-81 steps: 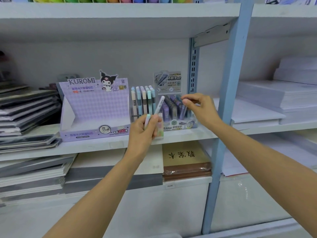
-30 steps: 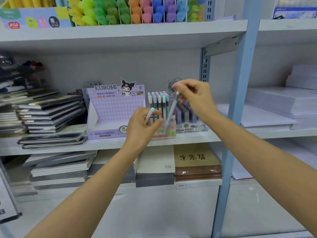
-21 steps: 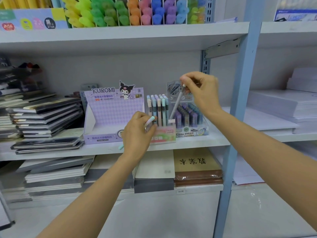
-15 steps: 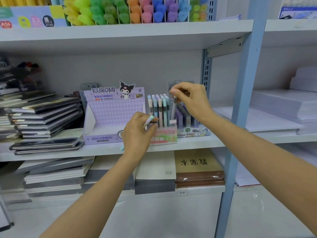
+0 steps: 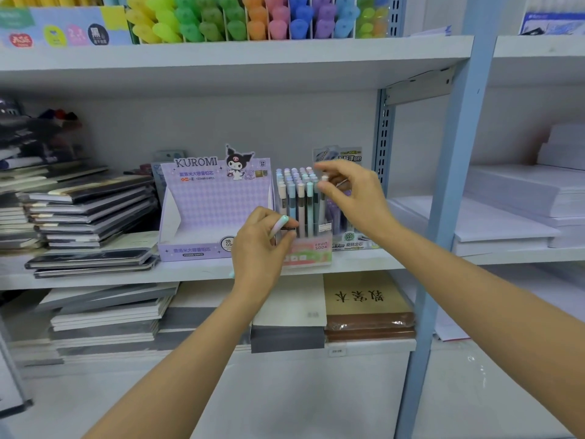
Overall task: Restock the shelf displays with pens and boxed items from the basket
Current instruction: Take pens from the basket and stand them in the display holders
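A clear "FRUIT SODA" pen display (image 5: 316, 248) stands on the middle shelf (image 5: 190, 272), filled with several upright pastel pens (image 5: 294, 191). My right hand (image 5: 357, 201) is at its right end, thumb and forefinger pinching the top of a pale pen (image 5: 325, 179) that stands in the display. In front of the display's left side, my left hand (image 5: 258, 248) grips one more pastel pen (image 5: 280, 224), its mint tip pointing up and to the right. No basket is in view.
A purple Kuromi box (image 5: 215, 213) sits left of the pens, and a lead-refill display (image 5: 348, 240) right behind them. Stacked notebooks (image 5: 88, 217) fill the left. A blue upright post (image 5: 443, 217) stands right, with white paper stacks (image 5: 512, 201) beyond. Highlighters (image 5: 253, 17) line the upper shelf.
My right hand took one of two pens from my left hand, raised it, and lowered it upright into the right end of the display. My left hand stayed put, holding the other pen.
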`<state>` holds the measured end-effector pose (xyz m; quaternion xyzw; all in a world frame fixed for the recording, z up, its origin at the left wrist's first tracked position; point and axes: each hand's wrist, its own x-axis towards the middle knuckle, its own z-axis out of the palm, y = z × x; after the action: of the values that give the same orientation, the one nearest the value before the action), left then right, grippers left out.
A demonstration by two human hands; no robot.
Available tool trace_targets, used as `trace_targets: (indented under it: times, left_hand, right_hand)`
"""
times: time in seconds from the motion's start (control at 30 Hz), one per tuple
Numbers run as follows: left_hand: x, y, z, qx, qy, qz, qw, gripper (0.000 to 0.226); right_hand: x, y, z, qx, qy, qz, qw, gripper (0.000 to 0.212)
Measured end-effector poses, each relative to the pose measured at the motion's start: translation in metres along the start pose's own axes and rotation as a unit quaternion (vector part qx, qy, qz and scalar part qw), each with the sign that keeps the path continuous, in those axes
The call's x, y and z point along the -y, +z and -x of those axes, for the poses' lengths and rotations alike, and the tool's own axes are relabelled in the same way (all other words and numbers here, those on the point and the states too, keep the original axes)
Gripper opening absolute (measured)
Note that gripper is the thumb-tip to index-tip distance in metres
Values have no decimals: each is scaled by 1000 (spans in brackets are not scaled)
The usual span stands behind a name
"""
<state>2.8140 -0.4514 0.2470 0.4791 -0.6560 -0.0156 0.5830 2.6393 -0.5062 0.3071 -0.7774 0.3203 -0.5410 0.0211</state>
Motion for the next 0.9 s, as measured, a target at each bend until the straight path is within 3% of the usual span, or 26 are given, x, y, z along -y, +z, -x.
trace_targets:
  times: [0.13, 0.23, 0.37, 0.53, 0.63, 0.83, 0.9]
  left_hand:
    - [-2, 0, -3, 7, -5, -10, 1000, 16]
    - [-4, -1, -8, 14, -16, -18, 1000, 18]
    - [-5, -6, -10, 31, -13, -22, 999, 15]
    - [-15, -14, -11, 53, 11, -42, 998, 26]
    - [-16, -24, -10, 71, 17, -38, 997, 9]
    - [-7, -54, -14, 132, -39, 61, 989, 6]
    - [-5, -62, -14, 109, -72, 142, 981, 8]
  right_hand:
    - [4, 5, 3, -5, 28, -13, 1000, 12]
    - [5, 10, 3, 21, 47, 17, 999, 19]
    - [16, 5, 1, -19, 33, -13, 999, 17]
    - [40, 8, 10, 128, 20, -152, 980, 12]
    - [41, 7, 10, 124, 35, -177, 976, 5]
    - [27, -14, 13, 95, 105, -243, 960, 10]
    - [22, -17, 17, 73, 128, -271, 951, 9]
